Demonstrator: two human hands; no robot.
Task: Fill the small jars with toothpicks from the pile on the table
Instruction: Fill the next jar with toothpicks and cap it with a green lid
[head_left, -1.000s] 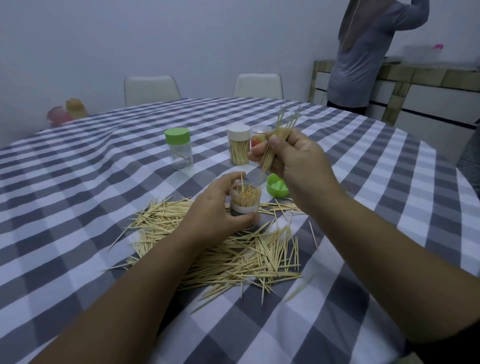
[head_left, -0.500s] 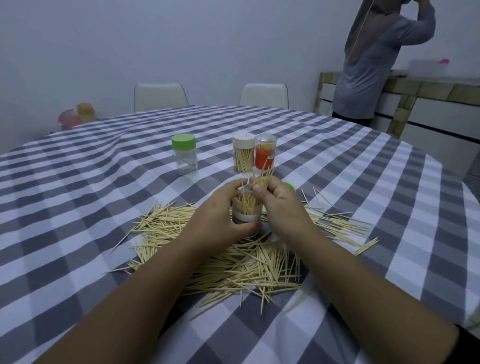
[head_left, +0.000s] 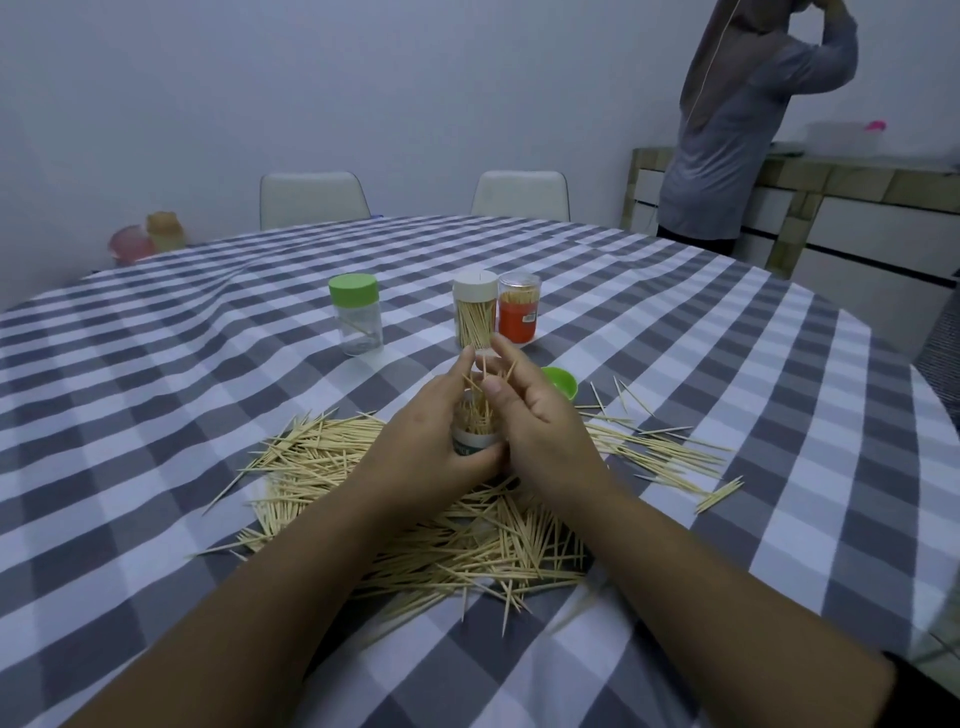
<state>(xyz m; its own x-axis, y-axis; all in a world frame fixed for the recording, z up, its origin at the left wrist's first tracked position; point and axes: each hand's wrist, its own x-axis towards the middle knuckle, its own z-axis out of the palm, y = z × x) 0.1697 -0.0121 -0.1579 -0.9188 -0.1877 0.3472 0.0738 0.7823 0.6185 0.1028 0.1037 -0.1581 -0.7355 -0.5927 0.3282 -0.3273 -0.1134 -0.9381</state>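
Checked cloth covers the worktop (head_left: 727, 332). Left hand (head_left: 431, 441) grips the open jar (head_left: 475, 426) above the toothpick pile (head_left: 415, 530); right hand (head_left: 540, 415), fingers loosened, has dropped its earlier bundle into it.

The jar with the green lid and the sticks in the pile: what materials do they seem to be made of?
The jar with the green lid looks like clear, glossy plastic: the checked cloth shows through its wall. Glass cannot be ruled out. Its lid seems matte, opaque plastic. The toothpicks in the pile look like pale unfinished wood or bamboo: thin, straw-coloured, dull, with pointed ends.
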